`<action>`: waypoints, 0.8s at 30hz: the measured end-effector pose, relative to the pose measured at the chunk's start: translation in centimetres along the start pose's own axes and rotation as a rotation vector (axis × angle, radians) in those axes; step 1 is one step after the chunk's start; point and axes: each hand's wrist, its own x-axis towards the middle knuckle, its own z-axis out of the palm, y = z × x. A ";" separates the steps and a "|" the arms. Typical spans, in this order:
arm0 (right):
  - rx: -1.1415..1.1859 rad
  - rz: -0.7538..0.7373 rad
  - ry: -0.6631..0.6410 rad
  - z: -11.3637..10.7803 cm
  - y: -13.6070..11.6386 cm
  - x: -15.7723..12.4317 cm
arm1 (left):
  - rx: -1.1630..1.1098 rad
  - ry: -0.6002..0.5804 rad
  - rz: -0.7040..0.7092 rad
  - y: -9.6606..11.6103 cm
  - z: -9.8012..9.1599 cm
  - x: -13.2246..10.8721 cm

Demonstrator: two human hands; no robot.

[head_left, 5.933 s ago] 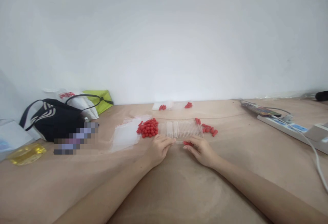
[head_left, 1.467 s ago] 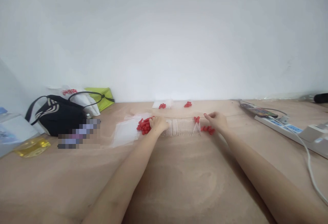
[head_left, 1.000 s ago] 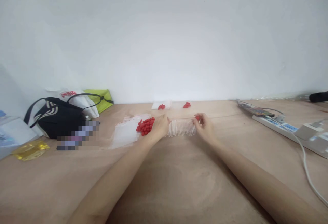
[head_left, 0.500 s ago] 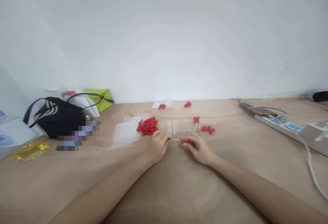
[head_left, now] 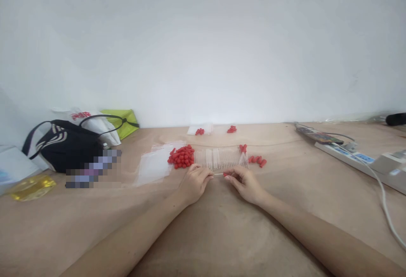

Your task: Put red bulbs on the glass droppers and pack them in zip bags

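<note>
My left hand (head_left: 195, 182) and my right hand (head_left: 244, 182) meet in the middle of the table, both pinched. Between them runs a thin clear tube (head_left: 218, 174); the left fingers hold one end. The right fingers pinch a small red cap (head_left: 226, 174) at the tube's other end. Just behind the hands lies a row of clear tubes (head_left: 218, 158). A pile of red caps (head_left: 182, 157) sits left of that row, and a few finished red-capped pieces (head_left: 257, 160) lie to its right.
Clear zip bags (head_left: 154, 165) lie left of the pile. A black bag (head_left: 68, 143), white and green bags sit at far left, a yellow packet (head_left: 31, 187) in front. A power strip (head_left: 358, 157) with a white cable (head_left: 385, 196) and a phone (head_left: 319, 136) are at right.
Both hands reached out to the cap pile and the tube row, then drew back to the middle. The right hand's red cap now sits closer to the tube's end.
</note>
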 end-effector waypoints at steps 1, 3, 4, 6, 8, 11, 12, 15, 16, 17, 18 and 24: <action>-0.007 -0.016 -0.006 0.0 0.0 0.0 | -0.006 -0.002 0.001 0.0 0.0 0.0; -0.018 -0.048 -0.028 -0.2 -0.1 0.0 | -0.020 -0.005 0.003 0.1 0.0 0.0; -0.019 -0.057 -0.042 -0.2 -0.1 0.0 | -0.026 -0.004 0.007 0.1 0.0 -0.1; -0.002 -0.072 -0.066 -0.3 0.0 0.0 | -0.040 -0.011 0.017 0.1 0.0 -0.1; 0.035 -0.089 -0.087 -0.4 0.1 0.1 | -0.059 -0.023 0.025 0.1 0.0 -0.1; 0.071 -0.099 -0.107 -0.4 0.3 0.0 | -0.096 -0.049 0.037 0.0 0.0 -0.1; 0.070 -0.094 -0.106 -0.4 0.3 0.0 | -0.107 -0.053 0.042 0.1 0.0 -0.1; 0.039 -0.097 -0.089 -0.5 0.3 -0.2 | -0.105 -0.060 0.060 0.2 0.0 -0.1; 0.026 -0.108 -0.085 -0.5 0.3 -0.2 | -0.091 -0.062 0.064 0.3 0.0 -0.1; 0.013 -0.123 -0.082 -0.5 0.2 -0.2 | -0.072 -0.065 0.066 0.4 -0.1 -0.1; 0.004 -0.138 -0.078 -0.6 0.1 -0.3 | -0.050 -0.068 0.067 0.5 -0.1 -0.2; -0.050 -0.238 -0.049 -0.7 -0.1 -0.4 | 0.025 -0.045 0.059 1.0 -0.1 -0.3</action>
